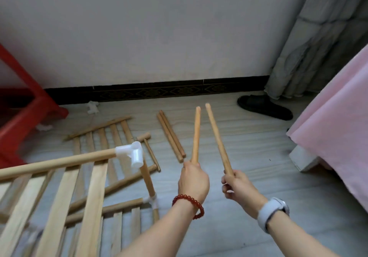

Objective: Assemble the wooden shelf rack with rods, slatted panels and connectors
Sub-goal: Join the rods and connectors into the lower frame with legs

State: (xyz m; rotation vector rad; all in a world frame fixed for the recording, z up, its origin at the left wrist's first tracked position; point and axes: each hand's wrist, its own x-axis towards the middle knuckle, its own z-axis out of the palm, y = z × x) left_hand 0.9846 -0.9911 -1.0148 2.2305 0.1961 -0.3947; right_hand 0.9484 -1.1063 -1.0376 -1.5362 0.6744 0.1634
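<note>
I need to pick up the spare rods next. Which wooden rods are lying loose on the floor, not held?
The pair of rods lying side by side on the floor beyond the left hand. The other two are held upright, one in each hand, left rod and right rod.

Red plastic stool point(22, 121) at 9 o'clock, leg on the grey floor point(249, 137). Black slipper point(263, 107) at 2 o'clock, near the grey curtain point(318, 37) hanging at 1 o'clock. Pink bedcover point(338, 117) at 3 o'clock. White wall point(139, 27) at 12, dark patterned skirting point(159, 91) below it.
</note>
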